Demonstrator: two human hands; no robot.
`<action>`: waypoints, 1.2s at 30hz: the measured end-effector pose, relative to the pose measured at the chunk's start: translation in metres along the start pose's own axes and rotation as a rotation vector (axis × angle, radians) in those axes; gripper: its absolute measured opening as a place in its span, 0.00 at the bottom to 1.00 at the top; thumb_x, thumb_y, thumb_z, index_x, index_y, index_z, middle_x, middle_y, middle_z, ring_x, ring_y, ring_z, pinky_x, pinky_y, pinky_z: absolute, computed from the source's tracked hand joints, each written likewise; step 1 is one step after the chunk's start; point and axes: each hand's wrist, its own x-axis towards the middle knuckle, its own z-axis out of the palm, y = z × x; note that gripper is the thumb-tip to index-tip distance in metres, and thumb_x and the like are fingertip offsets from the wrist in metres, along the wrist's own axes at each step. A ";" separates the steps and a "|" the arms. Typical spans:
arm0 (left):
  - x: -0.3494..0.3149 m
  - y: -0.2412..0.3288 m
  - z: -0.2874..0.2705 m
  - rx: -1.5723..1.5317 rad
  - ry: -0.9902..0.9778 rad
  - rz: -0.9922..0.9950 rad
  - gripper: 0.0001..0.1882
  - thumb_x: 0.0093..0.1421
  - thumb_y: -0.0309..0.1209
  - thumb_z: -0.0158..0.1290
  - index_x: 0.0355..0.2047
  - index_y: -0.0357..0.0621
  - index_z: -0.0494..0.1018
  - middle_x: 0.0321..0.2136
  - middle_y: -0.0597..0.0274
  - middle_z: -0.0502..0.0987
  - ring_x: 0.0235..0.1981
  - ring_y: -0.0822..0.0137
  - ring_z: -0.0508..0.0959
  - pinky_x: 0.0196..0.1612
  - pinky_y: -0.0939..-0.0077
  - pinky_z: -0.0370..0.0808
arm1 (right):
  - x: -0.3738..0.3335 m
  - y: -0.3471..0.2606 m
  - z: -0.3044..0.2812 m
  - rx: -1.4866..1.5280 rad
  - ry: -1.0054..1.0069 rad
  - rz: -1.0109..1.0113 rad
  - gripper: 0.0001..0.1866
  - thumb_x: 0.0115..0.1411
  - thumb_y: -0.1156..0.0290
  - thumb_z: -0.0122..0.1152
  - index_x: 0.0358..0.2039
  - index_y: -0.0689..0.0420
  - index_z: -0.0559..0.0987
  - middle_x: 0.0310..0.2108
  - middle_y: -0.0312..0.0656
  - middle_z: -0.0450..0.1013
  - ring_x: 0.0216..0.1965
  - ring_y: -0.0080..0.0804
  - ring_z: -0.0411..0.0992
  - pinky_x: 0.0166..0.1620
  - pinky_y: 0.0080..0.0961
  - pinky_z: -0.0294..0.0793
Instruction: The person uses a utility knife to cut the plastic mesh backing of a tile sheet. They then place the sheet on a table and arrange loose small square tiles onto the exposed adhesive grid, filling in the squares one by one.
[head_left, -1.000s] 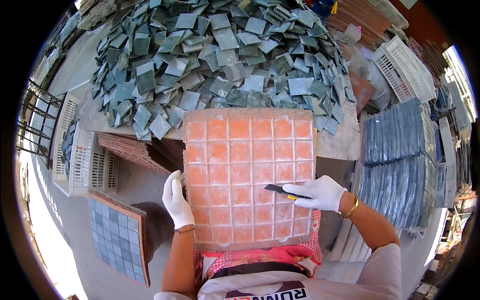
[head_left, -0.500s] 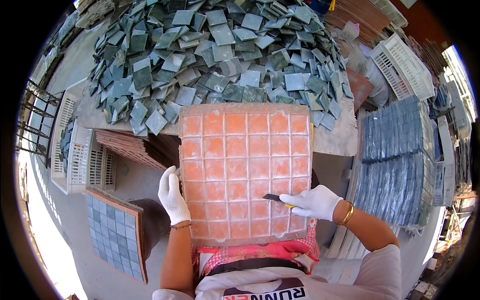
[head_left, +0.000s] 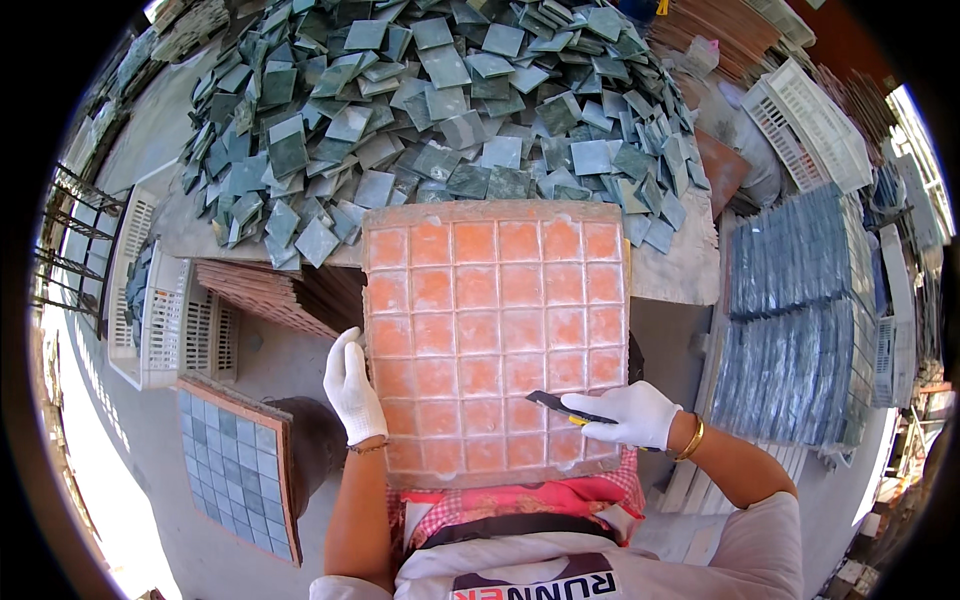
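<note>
An orange-red mould tray (head_left: 480, 245), marked off by raised pale ridges into a grid of square pockets dusted with white, rests before my body. My right hand (head_left: 640, 415), in a white glove, grips a black and yellow utility knife (head_left: 585, 412). Its dark tip points left over the lower right pockets; whether it touches the tray cannot be told. At the tray's left edge, my gloved left hand (head_left: 353, 390) lies alongside with its fingers stretched upward and nothing visible in them. Its palm side is partly hidden.
Beyond the tray, a big heap of grey-green stone tiles (head_left: 440, 105) covers a table (head_left: 680, 265). A tile-filled panel (head_left: 235, 465) leans at lower left, near a white crate (head_left: 165, 320). Stacked tile sheets (head_left: 790, 320) stand right, below another white crate (head_left: 810, 125).
My right hand has turned slightly, so more of the knife's handle shows. The left hand keeps its place at the tray's edge, and the whole view has shifted a little.
</note>
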 end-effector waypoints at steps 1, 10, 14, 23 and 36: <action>0.000 0.001 0.001 -0.018 0.012 0.002 0.15 0.64 0.29 0.44 0.46 0.30 0.73 0.38 0.67 0.74 0.36 0.78 0.69 0.43 0.82 0.67 | -0.005 -0.004 0.005 -0.068 0.029 0.011 0.28 0.63 0.53 0.47 0.64 0.37 0.59 0.24 0.42 0.72 0.22 0.39 0.72 0.25 0.33 0.71; 0.000 0.003 0.001 0.048 -0.015 -0.017 0.16 0.61 0.25 0.50 0.48 0.30 0.71 0.43 0.59 0.76 0.44 0.71 0.74 0.50 0.78 0.69 | 0.002 -0.019 -0.008 -0.271 -0.133 0.124 0.26 0.62 0.53 0.50 0.61 0.40 0.64 0.23 0.40 0.72 0.21 0.37 0.73 0.21 0.32 0.70; -0.003 0.004 0.006 0.060 -0.047 -0.003 0.18 0.57 0.21 0.53 0.49 0.28 0.70 0.43 0.55 0.76 0.44 0.69 0.75 0.50 0.77 0.70 | -0.015 -0.017 0.023 -0.188 -0.104 0.014 0.27 0.64 0.55 0.47 0.63 0.40 0.59 0.26 0.43 0.73 0.22 0.41 0.73 0.24 0.35 0.72; -0.002 0.005 0.005 0.116 -0.070 0.060 0.16 0.58 0.21 0.52 0.47 0.29 0.71 0.41 0.58 0.77 0.43 0.71 0.75 0.49 0.78 0.70 | -0.021 -0.036 0.035 -0.044 0.055 0.233 0.27 0.61 0.53 0.52 0.60 0.40 0.64 0.25 0.43 0.73 0.24 0.42 0.74 0.24 0.36 0.71; -0.001 0.003 0.005 0.097 -0.083 0.096 0.14 0.58 0.23 0.51 0.45 0.30 0.72 0.39 0.60 0.77 0.40 0.72 0.75 0.47 0.78 0.70 | -0.022 -0.077 0.082 0.061 0.342 0.433 0.26 0.60 0.56 0.54 0.59 0.44 0.67 0.22 0.46 0.72 0.22 0.45 0.73 0.26 0.41 0.70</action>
